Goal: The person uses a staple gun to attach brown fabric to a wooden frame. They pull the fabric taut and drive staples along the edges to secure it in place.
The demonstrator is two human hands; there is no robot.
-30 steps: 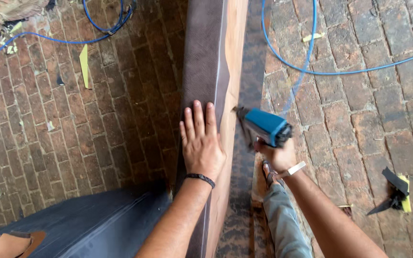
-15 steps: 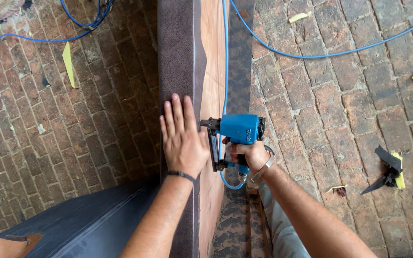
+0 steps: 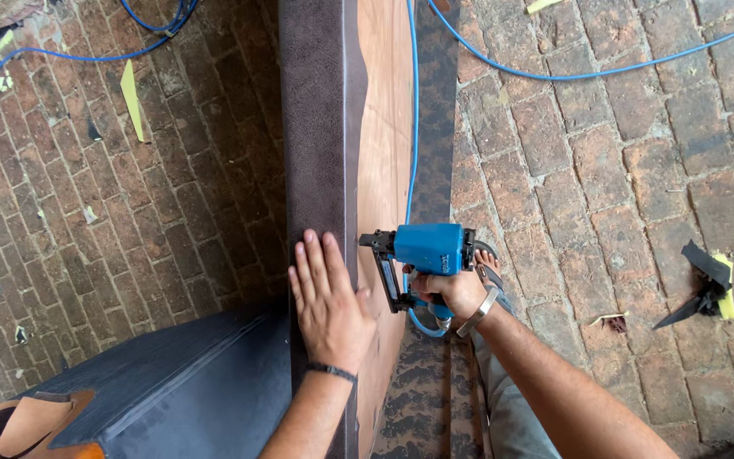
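The left hand [image 3: 326, 302] lies flat on the dark brown cloth [image 3: 312, 119] that covers the edge of a tall wooden panel [image 3: 384, 110]. The fingers are spread wide and straight, so this grip is open and holds nothing; it only presses down on the cloth. A thin black band goes round the wrist.

The right hand [image 3: 452, 289] is wrapped tight round the handle of a blue staple gun [image 3: 422, 251]. This grip is closed on the tool. The black nose of the gun points left and sits at the bare wood, just beside the edge of the cloth and near the left thumb. The gun is between the two hands, low on the panel. A silver bracelet [image 3: 477, 310] hangs on the right wrist.

A blue hose [image 3: 409, 127] runs up along the wood from the gun, and more blue hose curls over the brick floor [image 3: 605, 170] on both sides.

On the floor to the right lie black scissors [image 3: 698, 285] beside a small yellow scrap. More yellow scraps [image 3: 132, 98] lie on the bricks to the left. At the bottom left is a dark blue-grey cushion piece [image 3: 172, 391], touching the panel, with a bit of tan leather at its corner
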